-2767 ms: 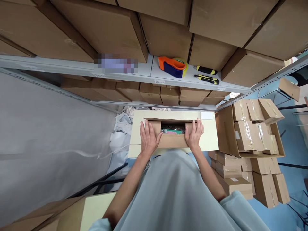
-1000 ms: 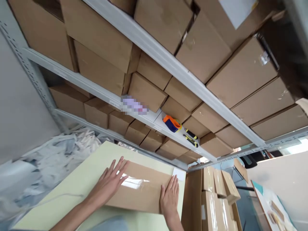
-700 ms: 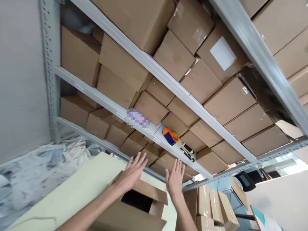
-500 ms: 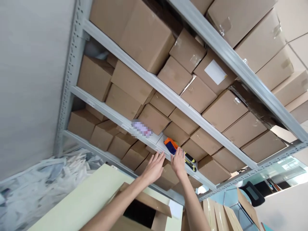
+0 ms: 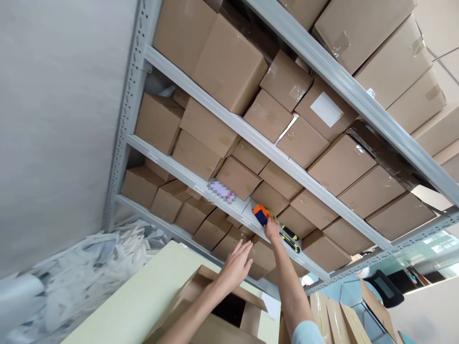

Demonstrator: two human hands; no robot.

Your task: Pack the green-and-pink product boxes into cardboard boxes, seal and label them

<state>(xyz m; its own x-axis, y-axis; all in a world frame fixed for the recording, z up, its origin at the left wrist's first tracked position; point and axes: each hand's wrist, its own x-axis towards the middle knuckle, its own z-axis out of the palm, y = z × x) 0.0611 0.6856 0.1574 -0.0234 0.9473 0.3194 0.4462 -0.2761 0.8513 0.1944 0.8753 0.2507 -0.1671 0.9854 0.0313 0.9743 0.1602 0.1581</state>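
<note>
On the edge of a middle shelf lies an orange and dark blue tape dispenser [image 5: 260,215]. My right hand [image 5: 271,230] reaches up to it, its fingers closed on the near right side; the fingertips are partly hidden. Just right of that hand lie two black and yellow utility knives, the upper knife [image 5: 289,232] and the lower knife [image 5: 289,242]. My left hand [image 5: 234,267] is open, fingers stretched, holding nothing. It hovers above an open cardboard box [image 5: 211,322] with a dark inside.
Closed cardboard boxes [image 5: 236,177] fill the grey metal shelving [image 5: 222,114]. A pale table [image 5: 143,286] holds the open box. White scraps [image 5: 86,282] lie at lower left. Flattened cardboard [image 5: 335,317] and a black chair [image 5: 385,288] are at lower right. A blurred-out item [image 5: 221,190] sits on the shelf.
My right hand has closed on the tape dispenser. My left hand has drawn down, away from the shelf edge, to above the open box. The view has shifted slightly.
</note>
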